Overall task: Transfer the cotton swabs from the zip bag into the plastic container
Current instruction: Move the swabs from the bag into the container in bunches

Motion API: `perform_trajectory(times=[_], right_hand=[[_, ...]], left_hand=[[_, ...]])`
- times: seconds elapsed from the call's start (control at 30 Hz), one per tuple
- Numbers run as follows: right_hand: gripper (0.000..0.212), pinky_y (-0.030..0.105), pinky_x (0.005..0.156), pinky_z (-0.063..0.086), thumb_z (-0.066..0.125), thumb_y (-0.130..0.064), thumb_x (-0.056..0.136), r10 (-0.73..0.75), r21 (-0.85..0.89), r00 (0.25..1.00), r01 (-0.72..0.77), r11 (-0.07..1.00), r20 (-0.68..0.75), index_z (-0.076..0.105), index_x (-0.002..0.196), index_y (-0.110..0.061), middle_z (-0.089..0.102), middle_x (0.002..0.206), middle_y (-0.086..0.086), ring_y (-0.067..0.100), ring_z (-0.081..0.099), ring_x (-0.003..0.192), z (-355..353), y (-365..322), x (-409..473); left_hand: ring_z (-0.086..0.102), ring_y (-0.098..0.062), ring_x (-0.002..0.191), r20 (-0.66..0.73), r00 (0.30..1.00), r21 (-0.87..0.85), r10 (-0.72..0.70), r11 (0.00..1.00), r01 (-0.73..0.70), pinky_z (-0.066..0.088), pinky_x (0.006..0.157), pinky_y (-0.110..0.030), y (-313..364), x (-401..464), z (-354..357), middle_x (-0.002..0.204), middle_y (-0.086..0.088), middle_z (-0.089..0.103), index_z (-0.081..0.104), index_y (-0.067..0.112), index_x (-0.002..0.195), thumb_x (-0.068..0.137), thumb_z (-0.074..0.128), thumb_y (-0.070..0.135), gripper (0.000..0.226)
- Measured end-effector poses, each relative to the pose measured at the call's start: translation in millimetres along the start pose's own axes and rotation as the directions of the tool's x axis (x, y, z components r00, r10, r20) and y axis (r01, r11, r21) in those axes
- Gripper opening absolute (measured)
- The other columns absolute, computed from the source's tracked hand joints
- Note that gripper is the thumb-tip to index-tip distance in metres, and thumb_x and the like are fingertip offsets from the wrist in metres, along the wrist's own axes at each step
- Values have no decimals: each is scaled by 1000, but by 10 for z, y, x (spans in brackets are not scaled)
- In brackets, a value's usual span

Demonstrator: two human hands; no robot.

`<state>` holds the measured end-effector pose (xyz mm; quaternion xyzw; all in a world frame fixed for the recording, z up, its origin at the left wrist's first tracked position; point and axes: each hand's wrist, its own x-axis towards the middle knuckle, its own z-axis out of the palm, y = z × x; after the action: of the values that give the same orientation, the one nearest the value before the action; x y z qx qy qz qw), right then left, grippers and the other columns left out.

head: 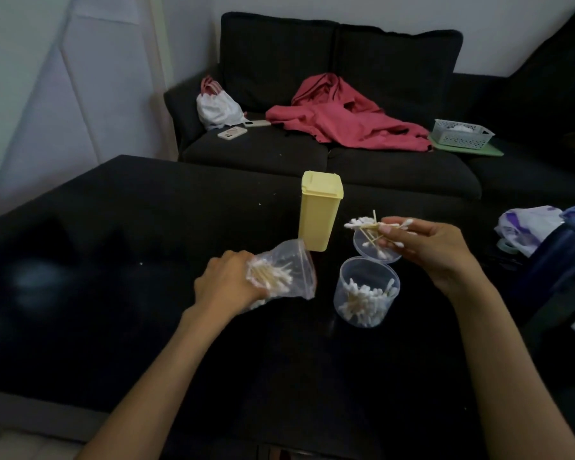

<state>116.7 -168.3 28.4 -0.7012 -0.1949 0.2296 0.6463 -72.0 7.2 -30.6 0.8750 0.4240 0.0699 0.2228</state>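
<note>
Our right hand (425, 247) pinched a bunch of swabs (367, 225) in curled fingers (387, 231), just above and behind the tub (365, 290). Our left hand (229, 283) gripped the bag (286, 270), left of the tub on the bench (113, 310).

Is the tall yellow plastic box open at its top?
No, the tall yellow plastic box stands with its lid closed on the black table.

A clear zip bag (284, 273) of cotton swabs (273, 275) lies at nine o'clock of the open, part-filled round plastic container (365, 292).
</note>
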Motion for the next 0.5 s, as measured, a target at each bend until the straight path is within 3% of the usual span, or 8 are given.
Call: perform_trajectory(times=[0.1, 0.2, 0.27, 0.33, 0.37, 0.43, 0.5], right_hand=[[15, 23, 68, 59, 70, -3, 79, 110, 41, 994, -111, 993, 20, 71, 93, -6, 73, 93, 14, 18, 72, 80, -23, 132, 53], [21, 25, 69, 59, 71, -4, 78, 168, 57, 986, -169, 984, 23, 70, 98, -3, 73, 92, 13, 19, 72, 82, -59, 186, 81], [20, 24, 70, 59, 70, -4, 77, 176, 85, 984, -179, 980, 38, 70, 97, -4, 73, 91, 13, 19, 72, 82, -82, 191, 87], [22, 25, 73, 59, 72, -7, 74, 180, 111, 981, -188, 976, 73, 71, 96, -5, 74, 91, 12, 19, 71, 84, -101, 179, 91], [25, 25, 73, 59, 73, -9, 70, 181, 126, 979, -192, 973, 96, 71, 95, -5, 74, 92, 13, 19, 71, 85, -114, 173, 100], [29, 23, 71, 59, 74, -12, 64, 190, 166, 973, -210, 964, 128, 72, 93, -6, 74, 93, 13, 18, 72, 83, -124, 164, 117], [23, 20, 67, 58, 72, -7, 72, 187, 253, 975, -211, 944, 116, 70, 95, -5, 75, 86, 11, 14, 72, 76, -105, 166, 126]], left_hand=[[45, -26, 124, 77, 996, 74, -54, 996, 48, 45, 92, -43, -82, 23, -6, 136, -3, 46, 40, 27, 138, 74, 74, 43, 74], [11, -28, 145, 235, 969, 112, -69, 993, 44, 24, 114, -45, -53, 44, -93, 159, -5, 9, 5, 23, 152, 68, 78, 50, 114], [5, -25, 146, 209, 978, 17, 30, 999, -34, 18, 117, -46, 107, 15, -202, 160, -3, 3, 5, 23, 152, 74, 68, 58, 107], [35, -21, 136, 117, 980, -189, 162, 972, -138, 36, 109, -46, 360, 4, -295, 151, -3, 32, 25, 24, 148, 86, 54, 57, 76], [52, -17, 120, 108, 974, -298, 199, 941, -159, 47, 98, -42, 522, 15, -323, 138, -2, 49, 37, 23, 142, 91, 47, 54, 61], [65, -12, 86, 218, 953, -472, 212, 877, -87, 56, 68, -29, 848, 31, -317, 106, -1, 66, 51, 16, 128, 96, 37, 50, 49], [63, -10, 72, 385, 900, -521, 206, 853, 27, 48, 53, -21, 1086, 56, -233, 88, -2, 67, 55, 8, 120, 98, 33, 50, 52]])
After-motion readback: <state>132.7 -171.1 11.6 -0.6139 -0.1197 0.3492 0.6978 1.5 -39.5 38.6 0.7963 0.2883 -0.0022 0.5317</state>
